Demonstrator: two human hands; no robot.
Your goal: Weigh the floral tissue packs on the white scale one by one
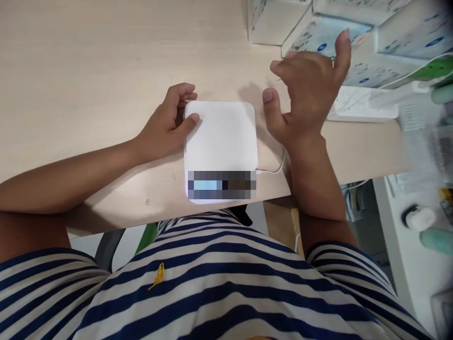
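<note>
A flat white square device (221, 137) with rounded corners lies near the front edge of the table. Its lower strip, a lit display, is blurred into blocks. A thin white cable (272, 171) runs from its right side. At the device's upper left corner is my left hand (168, 120), thumb pressed on the top face and fingers curled along the edge. My right hand (306, 94) hovers to the right of the device, apart from it. Its fingers are spread and nothing is in it.
Several patterned tissue packs (325, 35) stand at the back right. Below them lies a white power strip (366, 106) with cords. A lower white surface (399, 226) at right bears a small white round-edged object (420, 217). The wooden table's (88, 71) front edge is close to my striped shirt.
</note>
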